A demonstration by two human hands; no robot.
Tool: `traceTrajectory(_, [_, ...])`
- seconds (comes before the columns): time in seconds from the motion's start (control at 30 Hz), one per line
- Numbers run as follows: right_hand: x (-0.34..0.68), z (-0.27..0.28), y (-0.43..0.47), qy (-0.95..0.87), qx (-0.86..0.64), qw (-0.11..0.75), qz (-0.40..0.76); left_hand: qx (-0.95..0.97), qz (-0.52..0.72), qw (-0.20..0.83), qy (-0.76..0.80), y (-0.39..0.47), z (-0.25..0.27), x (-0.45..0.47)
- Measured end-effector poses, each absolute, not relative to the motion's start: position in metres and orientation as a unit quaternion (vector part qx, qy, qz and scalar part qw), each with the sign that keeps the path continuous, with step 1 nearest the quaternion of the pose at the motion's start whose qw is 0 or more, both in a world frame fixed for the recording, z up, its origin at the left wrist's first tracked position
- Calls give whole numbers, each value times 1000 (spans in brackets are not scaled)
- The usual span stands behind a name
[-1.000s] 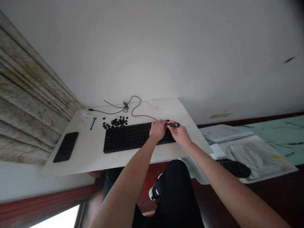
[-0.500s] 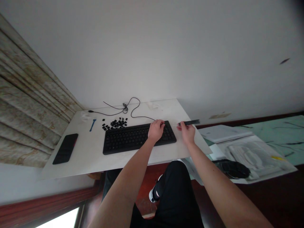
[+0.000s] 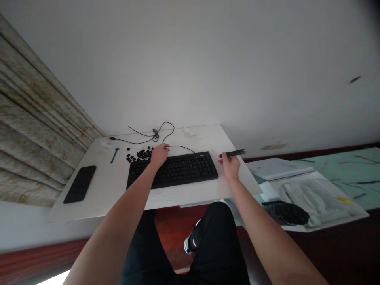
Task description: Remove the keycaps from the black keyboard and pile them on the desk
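My left hand (image 3: 159, 155) is over the top edge of a black keyboard (image 3: 184, 170), just right of a pile of loose black keycaps (image 3: 142, 153). Its thumb and fingers are drawn together, with a small dark bit at the tips too small to make out. Right of the keyboard, my right hand (image 3: 231, 167) is closed around a slim black brush-like tool (image 3: 236, 152), whose wider, frayed-looking end points right. The keyboard's cable (image 3: 181, 146) runs from its back edge past my left fingers.
A blue stick-like tool (image 3: 114, 155) and a black phone (image 3: 80, 184) lie on the left of the white table (image 3: 103, 198). The cable's coiled part (image 3: 155, 135) lies near the wall. A lower marble-patterned surface (image 3: 350, 166) at right holds papers and a black pouch-like item (image 3: 286, 213).
My left hand has moved left, from the keyboard's right part to beside the keycap pile. My right hand still holds the black tool in about the same place.
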State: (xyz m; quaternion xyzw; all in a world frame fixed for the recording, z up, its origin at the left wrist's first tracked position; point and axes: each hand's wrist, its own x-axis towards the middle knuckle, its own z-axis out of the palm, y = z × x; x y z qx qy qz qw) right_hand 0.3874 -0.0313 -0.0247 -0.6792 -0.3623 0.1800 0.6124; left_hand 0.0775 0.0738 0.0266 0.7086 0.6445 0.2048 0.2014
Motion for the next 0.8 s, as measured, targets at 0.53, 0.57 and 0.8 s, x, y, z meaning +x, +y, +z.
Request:
traceTrajectory(0.53, [387, -25, -31, -352, -677, 620, 183, 820, 243, 136, 499, 42, 17, 126])
traceTrajectory(0.57, [387, -25, -31, -352, -678, 619, 181, 830, 250, 151, 475, 36, 16, 141])
traceTrajectory(0.8, [393, -33, -28, -352, -680, 618, 179, 850, 242, 187, 429, 9, 14, 216])
